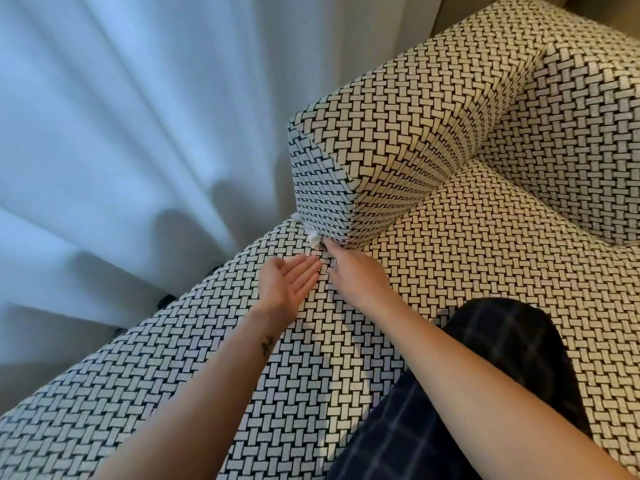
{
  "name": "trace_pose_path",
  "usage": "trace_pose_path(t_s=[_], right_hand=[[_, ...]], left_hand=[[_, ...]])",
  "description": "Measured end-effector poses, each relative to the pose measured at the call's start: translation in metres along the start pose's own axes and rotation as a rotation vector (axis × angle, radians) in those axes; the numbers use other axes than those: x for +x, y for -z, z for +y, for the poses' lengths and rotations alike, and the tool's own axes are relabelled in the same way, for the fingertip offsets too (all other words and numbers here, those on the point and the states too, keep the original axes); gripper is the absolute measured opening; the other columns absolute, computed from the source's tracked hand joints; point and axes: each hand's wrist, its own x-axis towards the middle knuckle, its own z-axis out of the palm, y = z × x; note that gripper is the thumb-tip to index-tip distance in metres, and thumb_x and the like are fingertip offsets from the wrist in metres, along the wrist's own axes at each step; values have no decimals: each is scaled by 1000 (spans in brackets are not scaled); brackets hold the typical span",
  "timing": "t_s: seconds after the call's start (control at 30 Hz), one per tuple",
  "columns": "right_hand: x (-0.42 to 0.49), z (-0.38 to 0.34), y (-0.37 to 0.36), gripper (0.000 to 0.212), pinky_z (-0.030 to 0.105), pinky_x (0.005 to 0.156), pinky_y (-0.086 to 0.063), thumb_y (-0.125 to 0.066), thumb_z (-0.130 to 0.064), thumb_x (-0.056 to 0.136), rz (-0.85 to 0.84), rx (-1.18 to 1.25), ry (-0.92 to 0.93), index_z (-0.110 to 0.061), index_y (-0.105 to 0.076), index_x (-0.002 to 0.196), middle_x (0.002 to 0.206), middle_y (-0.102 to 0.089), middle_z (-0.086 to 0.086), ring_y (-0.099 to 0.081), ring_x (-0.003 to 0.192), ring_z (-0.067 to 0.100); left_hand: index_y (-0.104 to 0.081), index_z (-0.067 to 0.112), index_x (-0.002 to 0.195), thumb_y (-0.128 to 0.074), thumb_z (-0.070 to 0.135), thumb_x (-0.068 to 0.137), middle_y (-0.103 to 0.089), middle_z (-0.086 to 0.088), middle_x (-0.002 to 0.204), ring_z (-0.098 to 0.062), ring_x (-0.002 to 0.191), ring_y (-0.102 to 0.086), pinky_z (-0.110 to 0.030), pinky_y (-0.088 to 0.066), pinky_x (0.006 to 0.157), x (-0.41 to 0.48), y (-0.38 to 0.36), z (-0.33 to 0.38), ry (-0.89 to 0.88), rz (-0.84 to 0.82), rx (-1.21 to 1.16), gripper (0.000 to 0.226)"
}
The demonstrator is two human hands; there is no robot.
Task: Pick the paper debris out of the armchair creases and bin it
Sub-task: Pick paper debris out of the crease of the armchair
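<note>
A crumpled white paper scrap (313,239) sticks out of the crease where the armrest (381,140) meets the seat cushion (467,244) of the woven black-and-white armchair. A second white bit (296,216) shows a little further up the same crease. My right hand (356,271) reaches to the crease, back of the hand up, its fingertips right beside the larger scrap. Whether they pinch it is hidden. My left hand (287,280) lies just left of it on the cushion, palm up, fingers straight, holding nothing.
A pale curtain (121,133) hangs close along the chair's left side. My leg in dark checked trousers (467,393) rests on the seat at lower right. No bin is in view.
</note>
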Motion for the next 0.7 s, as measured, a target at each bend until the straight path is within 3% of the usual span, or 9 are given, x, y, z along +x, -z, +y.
trace_pose_path(t_s=[0.17,0.27,0.5,0.7], right_hand=[[13,-5,3,31,34,63,-44,-48,-1,99,-22,-389,31,-15,-60,123,96,-69,5,-68,85,27],[24,-10,4,28,35,67,-45,-47,2,98,-90,-504,47,-12,-66,113,103,-70,6,-69,94,27],[28,-2,4,27,35,67,-49,-48,2,99,-53,-569,155,-14,-65,113,101,-71,5,-72,91,26],[25,12,3,30,35,68,-53,-45,0,100,10,-586,258,-12,-63,119,97,-73,5,-72,85,26]], left_hand=[[-65,-3,119,-29,33,102,-76,-19,107,-31,97,-75,-40,-59,91,0,-4,11,100,23,-4,53],[-66,-4,118,-29,35,102,-76,-19,105,-31,97,-75,-40,-59,91,0,-6,13,115,29,22,56],[-62,-4,123,-29,37,102,-74,-21,113,-34,105,-73,-42,-55,98,0,3,15,139,-46,-16,57],[-64,-4,122,-29,38,102,-75,-21,111,-34,102,-74,-43,-57,96,-4,-2,16,137,-14,-20,58]])
